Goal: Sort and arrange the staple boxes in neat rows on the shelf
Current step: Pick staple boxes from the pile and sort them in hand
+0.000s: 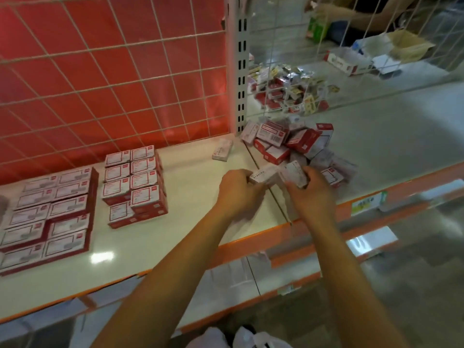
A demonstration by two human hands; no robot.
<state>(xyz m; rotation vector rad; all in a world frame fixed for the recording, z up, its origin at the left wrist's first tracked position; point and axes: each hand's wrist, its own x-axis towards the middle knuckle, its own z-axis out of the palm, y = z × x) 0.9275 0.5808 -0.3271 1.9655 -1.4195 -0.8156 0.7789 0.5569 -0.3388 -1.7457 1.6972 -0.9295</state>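
**While two blocks stand sorted, both hands hold boxes at the shelf seam**

Where the two boards of the shelf meet, the left hand and the right hand sit close together just above the surface. The left grip is curled round a white box with "STAPLES" printed along its side. The right grip is curled round a second box, pale and blurred. The two boxes touch or nearly touch; which, I cannot tell.

Just behind and to the right of the hands lies a loose pile of red-and-white staple boxes, tumbled at all angles against the slotted upright post. One lone box lies apart from the pile, on its side near the back of the shelf.

To the left, well apart from the hands, a middle block of boxes stands two wide and stacked, its front boxes slightly askew. Further left a larger block lies in flat paired rows. A white wire grid backs the shelf, with a red panel behind it. Beyond the grid on the right, another heap of small packs lies on the far side.
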